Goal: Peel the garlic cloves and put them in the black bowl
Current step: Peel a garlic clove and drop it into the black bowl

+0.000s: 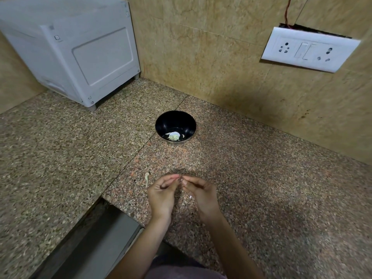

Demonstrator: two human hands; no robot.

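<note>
The left hand [161, 193] and right hand [201, 193] pinch a tiny clove [180, 179], mostly hidden, near the table's [261, 178] front edge. It is likely light and slippery; pull the thin skin at its tip.

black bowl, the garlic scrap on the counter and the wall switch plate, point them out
black bowl [174, 120]: head view, bare inner wall
garlic scrap [147, 179]: head view, mid-length
wall switch plate [308, 50]: head view, centre rocker switches

Open counter [251, 178] runs to the black bowl [175, 126]; only a peel [147, 178] lies nearby.
</note>
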